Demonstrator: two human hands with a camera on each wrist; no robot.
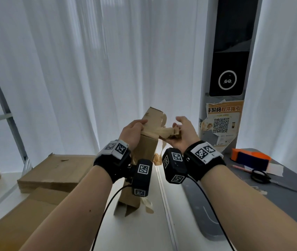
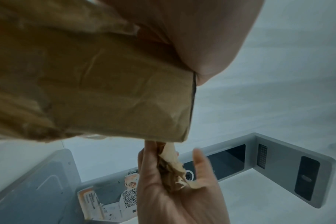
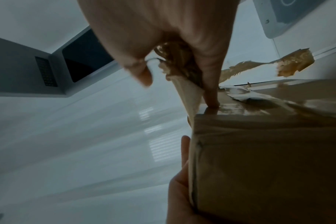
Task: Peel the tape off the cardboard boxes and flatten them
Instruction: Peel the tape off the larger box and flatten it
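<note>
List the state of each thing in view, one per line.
cardboard box: held upright, top flap open, still partly taped
tape: partly peeled, bunched, still attached to box
left hand: grips box
right hand: pinches tape
flattened boxes: stacked flat on the table
scissors: lying on grey surface, blades together

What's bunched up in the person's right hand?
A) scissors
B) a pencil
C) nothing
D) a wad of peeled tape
D: the right hand grips a crumpled wad of brown tape that runs to the box held by the left hand; the scissors lie on the table.
</note>
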